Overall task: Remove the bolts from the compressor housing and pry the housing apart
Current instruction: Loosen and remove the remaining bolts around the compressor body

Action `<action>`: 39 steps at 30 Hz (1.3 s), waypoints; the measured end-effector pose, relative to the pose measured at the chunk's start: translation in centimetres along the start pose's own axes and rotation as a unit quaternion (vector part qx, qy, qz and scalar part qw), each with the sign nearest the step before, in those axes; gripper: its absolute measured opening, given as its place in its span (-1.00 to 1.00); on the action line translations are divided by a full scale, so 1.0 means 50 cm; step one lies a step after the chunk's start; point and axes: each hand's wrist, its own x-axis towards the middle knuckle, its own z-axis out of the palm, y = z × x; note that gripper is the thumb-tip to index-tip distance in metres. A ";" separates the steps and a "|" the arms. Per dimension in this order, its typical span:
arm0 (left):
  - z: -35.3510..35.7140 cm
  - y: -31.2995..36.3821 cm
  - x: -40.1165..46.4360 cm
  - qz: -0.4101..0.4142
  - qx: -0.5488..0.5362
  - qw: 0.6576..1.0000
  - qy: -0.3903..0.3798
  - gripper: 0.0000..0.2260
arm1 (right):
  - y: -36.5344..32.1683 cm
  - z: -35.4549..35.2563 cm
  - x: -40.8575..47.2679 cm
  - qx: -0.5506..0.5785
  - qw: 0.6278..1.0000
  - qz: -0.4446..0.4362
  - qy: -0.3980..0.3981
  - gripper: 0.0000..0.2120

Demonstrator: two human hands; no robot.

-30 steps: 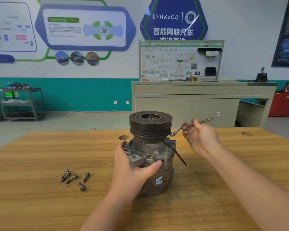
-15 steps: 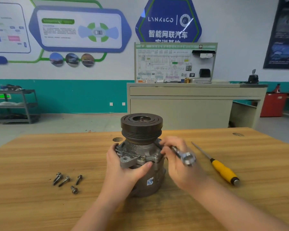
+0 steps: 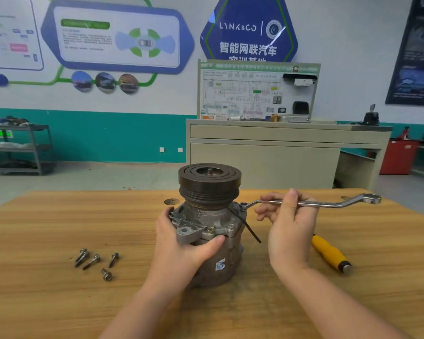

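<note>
Compressor: your compressor (image 3: 207,231) stands upright at the centre of the frame on the wooden table (image 3: 47,241). It is a rough, stained, grey cast-metal cylinder with lugged flanges and a small blue-and-white sticker low on its front.
Pulley: a dark round grooved pulley (image 3: 209,183) caps the housing, with concentric rings on its flat face.
Left hand: your left hand (image 3: 181,243) grips the housing from the left, fingers curled round the far side and the thumb pressed across the front flange.
Right hand: your right hand (image 3: 288,223) is right of the housing, fingers curled around the shank of the wrench (image 3: 311,203).
Wrench: it is a bright polished steel offset ring spanner. Its near ring sits on a bolt head at the housing's upper right flange, and its far ring points to the right of the frame.
Strap: a thin black strip (image 3: 247,226) hangs slanting down from the housing's right side.
Removed bolts: four short flanged bolts (image 3: 93,261) of dull steel lie loose at lower left of the housing, well apart from it.
Screwdriver: a screwdriver with a yellow handle (image 3: 329,253) lies on the table at right, partly hidden behind your right wrist.
Table surface: the top is light wood grain, smooth, with a small dark round inset (image 3: 171,201) just behind the housing.
Open room: bare tabletop spreads to the left of the bolts and to the far right of the screwdriver. The table's far edge runs just behind the pulley.
</note>
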 end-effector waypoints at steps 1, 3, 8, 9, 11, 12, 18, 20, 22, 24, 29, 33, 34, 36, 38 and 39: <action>0.000 0.001 0.000 -0.002 0.002 1.000 0.000 0.03 | 0.002 -0.001 -0.004 -0.018 1.000 -0.010 0.000 -0.84; 0.000 0.001 0.000 -0.007 0.002 1.000 0.001 0.07 | 0.002 0.000 -0.008 -0.033 0.999 -0.020 0.009 -0.84; 0.001 -0.001 -0.001 -0.001 0.009 1.000 0.002 0.04 | 0.000 0.005 -0.025 -0.096 0.987 -0.126 -0.015 -0.90; 0.000 0.000 -0.001 -0.003 0.010 1.000 0.003 0.06 | 0.003 0.005 -0.029 -0.106 0.984 -0.144 -0.023 -0.91; 0.000 0.001 -0.001 -0.007 0.013 1.000 0.001 0.05 | 0.010 0.003 -0.037 -0.125 0.978 -0.162 -0.025 -0.91; -0.001 0.002 0.000 -0.009 0.015 1.000 0.001 0.04 | 0.014 0.004 -0.042 -0.134 0.977 -0.166 -0.018 -0.92; -0.002 0.007 -0.004 -0.014 0.021 1.000 -0.010 0.13 | 0.013 0.021 -0.068 -0.160 0.978 -0.121 0.050 -0.91; -0.003 0.010 -0.006 -0.016 0.021 1.000 -0.011 0.15 | 0.005 0.022 -0.043 -0.089 0.991 -0.052 0.087 -0.84; -0.004 0.012 -0.007 -0.021 0.017 1.000 -0.012 0.16 | 0.007 0.018 0.005 -0.016 0.994 0.052 0.096 -0.81; -0.003 0.013 -0.007 -0.022 0.014 1.000 -0.011 0.16 | 0.025 0.018 0.066 0.065 0.978 0.192 0.057 -0.78; -0.001 0.014 -0.005 -0.019 0.013 1.000 -0.008 0.05 | 0.076 0.043 0.170 0.139 0.845 0.481 -0.187 -0.66; -0.001 0.011 -0.003 -0.013 0.012 1.000 -0.001 0.08 | 0.098 0.074 0.183 0.014 0.802 0.489 -0.343 -0.47; -0.001 0.011 -0.003 -0.011 0.012 1.000 -0.001 0.07 | 0.098 0.078 0.184 0.008 0.802 0.482 -0.354 -0.51; 0.000 0.010 -0.003 -0.008 0.011 1.000 -0.003 0.03 | 0.093 0.079 0.187 0.065 0.808 0.479 -0.338 -0.58; -0.002 0.009 -0.002 -0.009 0.013 1.000 -0.006 0.03 | 0.081 0.065 0.194 0.186 0.822 0.479 -0.246 -0.68; -0.002 0.009 -0.002 -0.009 0.013 1.000 -0.007 0.03 | 0.072 0.053 0.196 0.230 0.831 0.464 -0.202 -0.72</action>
